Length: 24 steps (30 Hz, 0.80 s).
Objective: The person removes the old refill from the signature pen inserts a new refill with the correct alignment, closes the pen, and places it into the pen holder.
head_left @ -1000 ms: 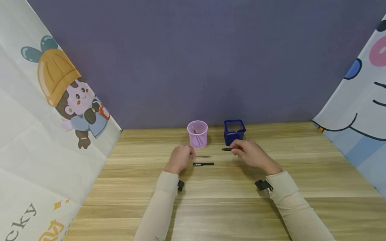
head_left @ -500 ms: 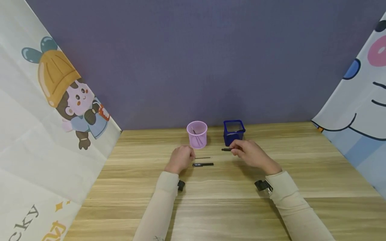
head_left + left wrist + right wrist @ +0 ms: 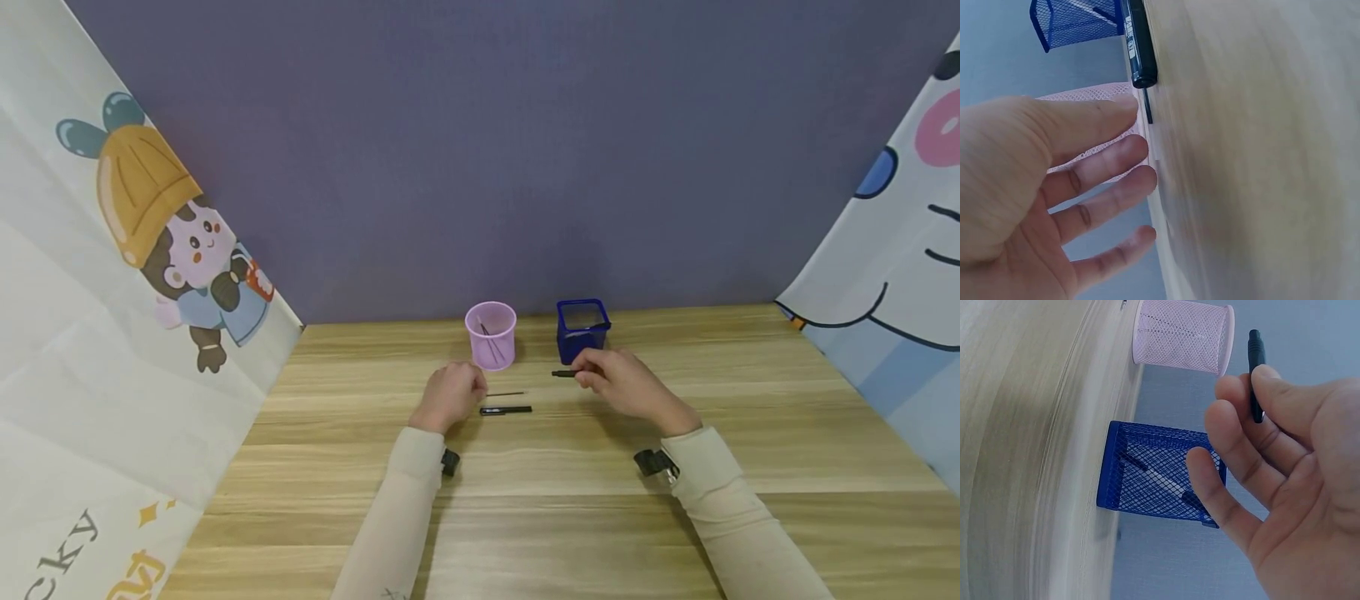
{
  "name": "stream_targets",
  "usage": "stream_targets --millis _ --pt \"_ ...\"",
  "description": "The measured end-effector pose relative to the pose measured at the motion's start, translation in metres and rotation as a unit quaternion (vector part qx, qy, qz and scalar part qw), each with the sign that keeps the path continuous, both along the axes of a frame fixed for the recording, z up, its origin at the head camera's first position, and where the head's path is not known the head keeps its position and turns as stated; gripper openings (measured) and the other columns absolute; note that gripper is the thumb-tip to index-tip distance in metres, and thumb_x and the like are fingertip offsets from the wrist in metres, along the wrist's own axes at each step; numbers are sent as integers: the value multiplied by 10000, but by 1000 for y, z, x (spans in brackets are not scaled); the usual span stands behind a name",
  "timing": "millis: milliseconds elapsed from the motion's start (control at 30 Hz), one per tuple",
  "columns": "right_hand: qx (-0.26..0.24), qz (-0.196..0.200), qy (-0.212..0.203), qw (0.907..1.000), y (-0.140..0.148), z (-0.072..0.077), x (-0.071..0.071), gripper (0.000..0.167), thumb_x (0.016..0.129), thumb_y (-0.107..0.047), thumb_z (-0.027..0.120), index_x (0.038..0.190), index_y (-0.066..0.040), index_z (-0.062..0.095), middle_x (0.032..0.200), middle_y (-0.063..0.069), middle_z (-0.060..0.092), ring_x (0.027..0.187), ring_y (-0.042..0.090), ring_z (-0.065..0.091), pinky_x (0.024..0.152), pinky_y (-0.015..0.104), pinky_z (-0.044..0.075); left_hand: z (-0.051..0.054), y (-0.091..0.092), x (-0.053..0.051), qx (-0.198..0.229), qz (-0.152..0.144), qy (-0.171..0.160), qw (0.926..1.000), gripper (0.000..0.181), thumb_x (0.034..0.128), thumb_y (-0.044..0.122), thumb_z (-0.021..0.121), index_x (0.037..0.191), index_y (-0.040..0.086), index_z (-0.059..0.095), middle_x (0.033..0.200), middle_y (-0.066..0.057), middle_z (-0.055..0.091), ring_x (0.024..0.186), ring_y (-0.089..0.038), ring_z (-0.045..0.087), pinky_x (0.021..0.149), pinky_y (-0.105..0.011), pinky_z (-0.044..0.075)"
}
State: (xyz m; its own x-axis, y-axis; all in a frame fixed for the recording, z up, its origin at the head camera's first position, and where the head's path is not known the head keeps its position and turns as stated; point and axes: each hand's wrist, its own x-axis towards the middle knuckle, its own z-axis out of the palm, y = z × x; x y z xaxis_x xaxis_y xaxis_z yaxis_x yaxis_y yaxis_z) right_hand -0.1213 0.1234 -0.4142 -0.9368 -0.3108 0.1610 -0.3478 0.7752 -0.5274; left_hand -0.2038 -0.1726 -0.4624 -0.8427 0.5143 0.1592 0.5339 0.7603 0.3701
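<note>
My right hand (image 3: 626,385) pinches a black pen (image 3: 1256,350) between thumb and fingers, just in front of a blue mesh pen holder (image 3: 1166,472). That pen's narrow end points left in the head view. My left hand (image 3: 447,393) is low over the table beside a thin dark stick (image 3: 506,393), perhaps a pen refill. In the left wrist view the stick's near end lies just past my thumb tip, and my fingers are fairly straight. Nearer to me, a black pen with white lettering (image 3: 506,410) lies parallel to the stick.
Behind my left hand stands a pink mesh pen holder (image 3: 492,346) with thin dark sticks leaning inside. The blue holder contains a pen (image 3: 1163,480). A grey-purple panel (image 3: 480,167) closes off the back of the wooden table (image 3: 525,517); printed sheets hang at both sides.
The thin stick's left end has dropped slightly toward me since a second ago. Both hands and the pen in my right hand have hardly moved.
</note>
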Motion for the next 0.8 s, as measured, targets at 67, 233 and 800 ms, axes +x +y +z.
stream_targets --millis 67,233,800 --pt "6 38 13 10000 1 1 0 161 1015 -132 634 1154 -80 698 938 73 742 704 67 584 627 257 499 1 0 0 62 6 56 10000 37 889 120 771 882 156 778 931 -15 770 875 -215 708 851 -406 585" --pt "-4 20 -6 10000 1 2 0 163 1015 -140 637 1155 -83 697 946 74 745 729 77 611 643 265 514 9 0 3 292 118 170 9994 39 911 152 758 941 128 768 903 -10 759 817 -170 682 795 -366 580" --pt "-87 -21 12 10000 1 0 0 152 1004 -113 648 1143 -85 702 947 78 747 727 73 612 643 263 523 62 -3 -27 769 179 1414 9868 82 922 119 726 969 71 773 871 -55 723 766 -201 675 697 -358 583"
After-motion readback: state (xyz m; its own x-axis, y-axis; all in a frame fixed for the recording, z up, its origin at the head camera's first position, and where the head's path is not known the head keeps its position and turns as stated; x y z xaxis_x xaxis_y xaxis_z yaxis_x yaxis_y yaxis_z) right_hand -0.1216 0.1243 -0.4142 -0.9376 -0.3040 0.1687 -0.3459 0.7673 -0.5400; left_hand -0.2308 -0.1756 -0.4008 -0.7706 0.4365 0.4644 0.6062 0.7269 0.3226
